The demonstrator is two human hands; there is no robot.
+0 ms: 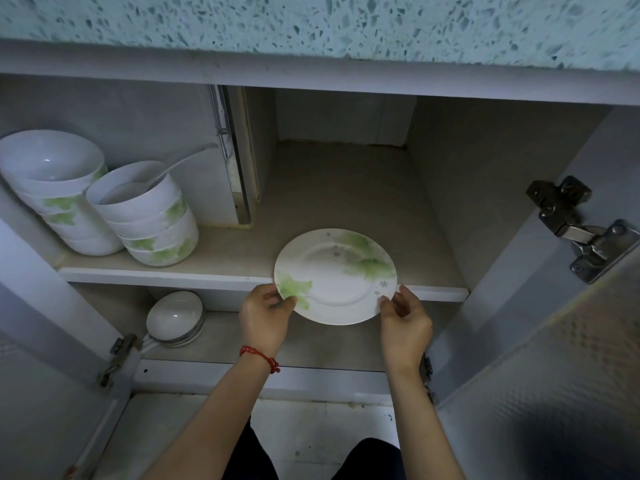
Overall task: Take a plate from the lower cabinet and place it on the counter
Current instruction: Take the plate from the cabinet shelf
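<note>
I see the open cabinet (485,174), two stacks of bowls (104,202) on its shelf (214,277), and one plate (335,276) at the shelf's front edge, my left hand (265,317) and right hand (405,323) gripping its rim.

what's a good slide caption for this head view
Both hands, left and right, grip a leaf-patterned plate at the open lower cabinet's shelf edge.

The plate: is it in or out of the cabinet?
Halfway out: the plate overhangs the shelf edge, gripped by both hands.
</note>
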